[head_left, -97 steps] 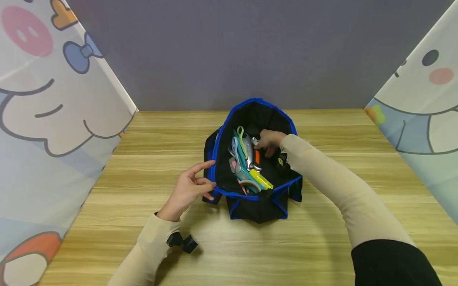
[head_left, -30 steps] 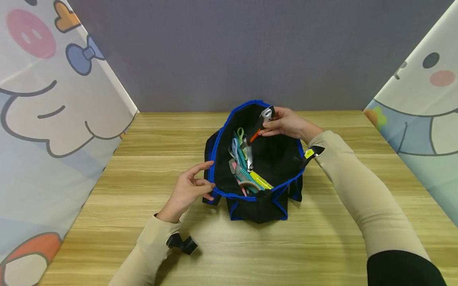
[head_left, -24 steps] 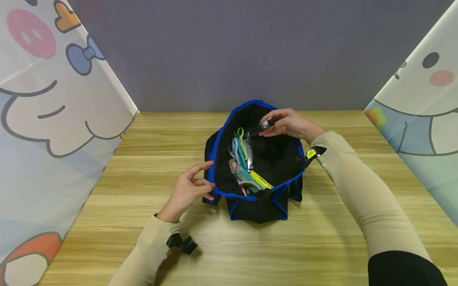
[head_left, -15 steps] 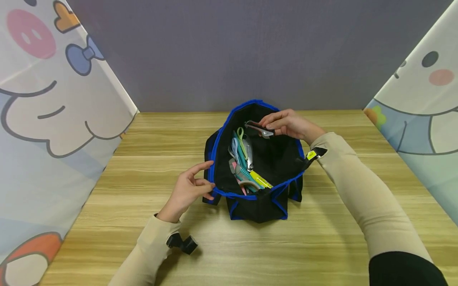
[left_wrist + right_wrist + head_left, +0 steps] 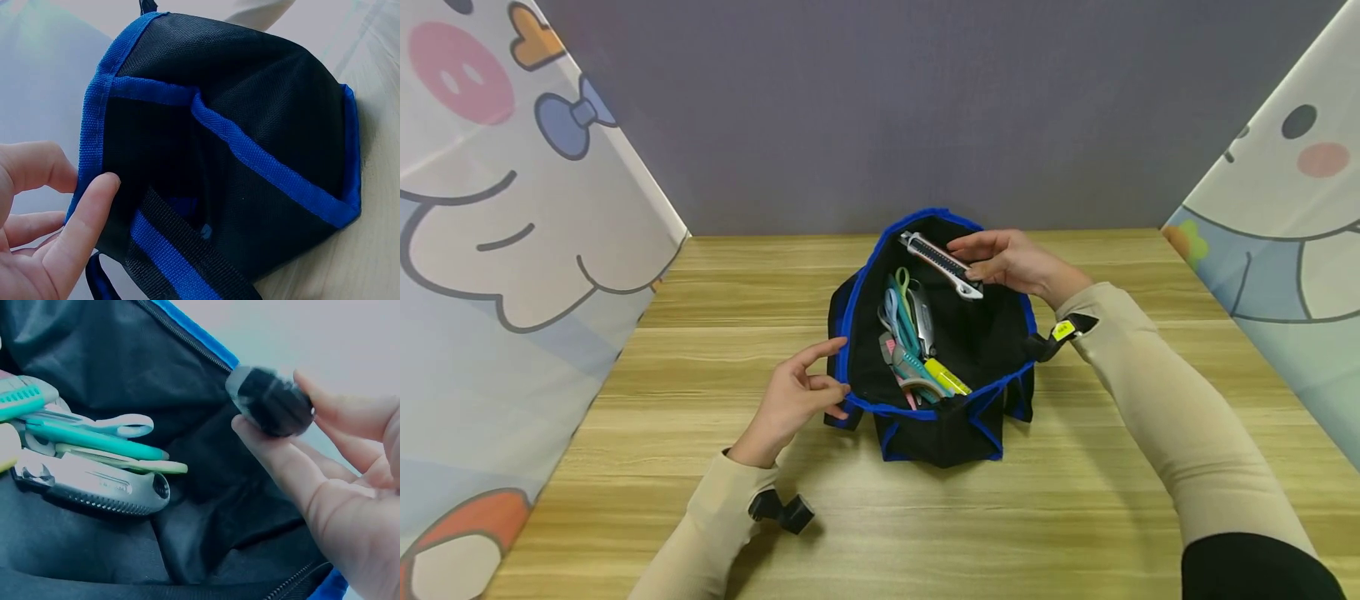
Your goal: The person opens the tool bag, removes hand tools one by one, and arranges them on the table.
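A utility knife (image 5: 942, 265) is held above the mouth of a black, blue-trimmed bag (image 5: 943, 442), which stands near the far edge of the tabletop (image 5: 715, 333), roughly midway between its left and right edges. The knife's long axis runs diagonally: its narrow metal nose points toward the tabletop's far left corner, while the pale butt with a hole in it faces the near right. Its broad side, with a dark ridged strip, is turned up to the head camera. The right wrist view shows only a blurred dark end, seen nearly end-on.

Half a second earlier the knife showed a slimmer profile and lay lower in the bag's mouth; a second ago its silver end was up by the far right of the rim. At the first frame the right hand (image 5: 1018, 267) was down inside the bag.

Of the two hands, the right pinches the knife near its butt between thumb and fingers; the left (image 5: 790, 404) pinches the bag's left rim, unchanged throughout. Inside lie green-handled scissors (image 5: 903, 279), a silver cutter (image 5: 922, 321) and a yellow tube (image 5: 946, 377), all much as before.
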A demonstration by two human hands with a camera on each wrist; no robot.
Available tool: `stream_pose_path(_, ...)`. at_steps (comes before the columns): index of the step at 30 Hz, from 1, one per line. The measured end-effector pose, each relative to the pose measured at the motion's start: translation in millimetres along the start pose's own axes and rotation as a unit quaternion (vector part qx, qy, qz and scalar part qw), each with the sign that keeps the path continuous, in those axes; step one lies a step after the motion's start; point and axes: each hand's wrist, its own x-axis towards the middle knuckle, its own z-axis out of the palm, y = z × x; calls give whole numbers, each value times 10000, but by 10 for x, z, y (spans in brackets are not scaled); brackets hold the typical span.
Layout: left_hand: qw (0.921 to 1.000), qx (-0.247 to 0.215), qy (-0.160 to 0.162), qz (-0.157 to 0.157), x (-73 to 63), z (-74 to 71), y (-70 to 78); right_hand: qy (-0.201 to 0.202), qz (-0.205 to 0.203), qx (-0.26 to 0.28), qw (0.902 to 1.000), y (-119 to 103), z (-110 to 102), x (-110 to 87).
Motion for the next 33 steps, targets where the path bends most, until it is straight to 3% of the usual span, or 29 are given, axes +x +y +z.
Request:
stream_pose_path(9,10000,11,2,-2,1,-9,-4,356,-63,229,9991,-42,3,-112)
stream_pose_path(16,10000,7,-39,25,0,-19,7,525,-589,634,9949,-84,-32,-197)
stream_pose_path(23,10000,13,0,1,-14,-46,3,610,-1043,1176,9857,-144,-99,-282)
stream_pose_path(33,10000,32,50,-2,-25,-59,-3,956,-1285,1970,9672,-154,-307,-430)
